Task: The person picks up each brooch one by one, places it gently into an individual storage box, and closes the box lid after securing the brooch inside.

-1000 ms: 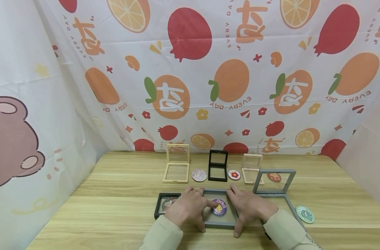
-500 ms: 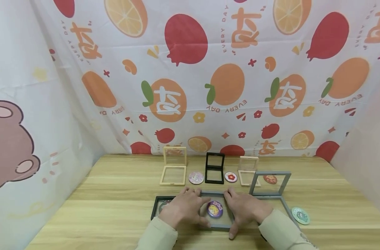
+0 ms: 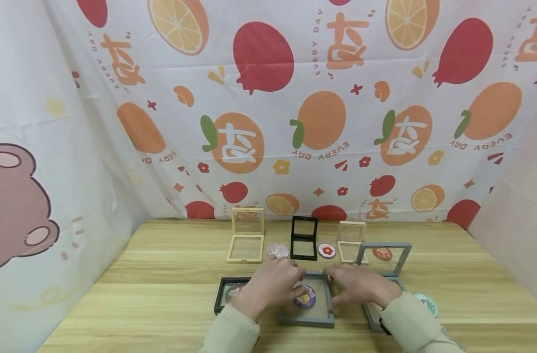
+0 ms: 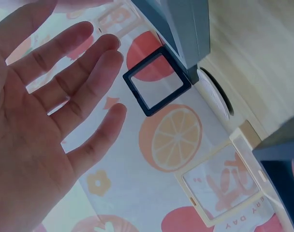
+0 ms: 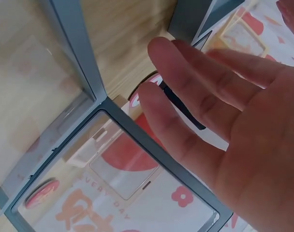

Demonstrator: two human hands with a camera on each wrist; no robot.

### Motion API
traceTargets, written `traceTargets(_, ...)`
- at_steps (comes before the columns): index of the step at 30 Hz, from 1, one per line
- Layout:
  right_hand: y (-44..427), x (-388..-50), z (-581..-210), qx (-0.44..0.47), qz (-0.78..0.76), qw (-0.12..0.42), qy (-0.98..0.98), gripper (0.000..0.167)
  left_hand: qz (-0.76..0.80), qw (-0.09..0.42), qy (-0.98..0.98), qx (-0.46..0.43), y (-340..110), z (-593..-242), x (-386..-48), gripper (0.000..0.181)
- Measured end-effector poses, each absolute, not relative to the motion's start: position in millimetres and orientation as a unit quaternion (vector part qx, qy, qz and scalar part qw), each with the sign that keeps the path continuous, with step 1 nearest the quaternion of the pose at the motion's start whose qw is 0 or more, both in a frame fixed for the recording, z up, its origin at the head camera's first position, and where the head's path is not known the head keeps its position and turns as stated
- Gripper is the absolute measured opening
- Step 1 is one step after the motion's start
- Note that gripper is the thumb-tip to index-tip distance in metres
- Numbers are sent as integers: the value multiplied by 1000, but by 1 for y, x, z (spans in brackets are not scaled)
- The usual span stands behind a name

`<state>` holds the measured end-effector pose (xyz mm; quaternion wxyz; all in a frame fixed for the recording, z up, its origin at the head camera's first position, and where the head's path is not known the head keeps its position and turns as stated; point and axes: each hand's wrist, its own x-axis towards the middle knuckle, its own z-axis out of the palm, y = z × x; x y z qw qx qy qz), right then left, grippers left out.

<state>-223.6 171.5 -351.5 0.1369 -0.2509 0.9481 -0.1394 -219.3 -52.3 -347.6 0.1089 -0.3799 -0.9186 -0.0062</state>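
Observation:
A flat grey display frame [image 3: 310, 322] lies on the table, with a purple round badge [image 3: 310, 297] showing in the middle of its clear pane. My left hand [image 3: 272, 284] hovers over the frame's left side and partly hides the badge. Its fingers are relaxed and hold nothing; the left wrist view shows the bare palm of the left hand [image 4: 45, 121]. Near the frame's right side is my right hand [image 3: 361, 284], between this frame and an upright-lidded grey frame [image 3: 402, 260]. Loose fingers and no object appear on the right hand [image 5: 224, 106] in the right wrist view.
A black frame [image 3: 218, 296] holding a dark badge lies left. Behind stand an opened yellowish frame [image 3: 230, 249], a black one [image 3: 303, 257] and a cream one [image 3: 352, 261]. Loose badges include a pink one [image 3: 277, 250], a red-flower one [image 3: 327, 250] and a green one [image 3: 428, 305].
My left index finger has come off the badge, and both hands have lifted from the grey frame's sides. The right hand has shifted right. The badge still lies in the middle.

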Motion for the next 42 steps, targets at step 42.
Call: traceTargets(42, 227, -222, -345, -296, -162, 44, 940, 10, -29, 100, -906, -411, -6, -352, -212, 19)
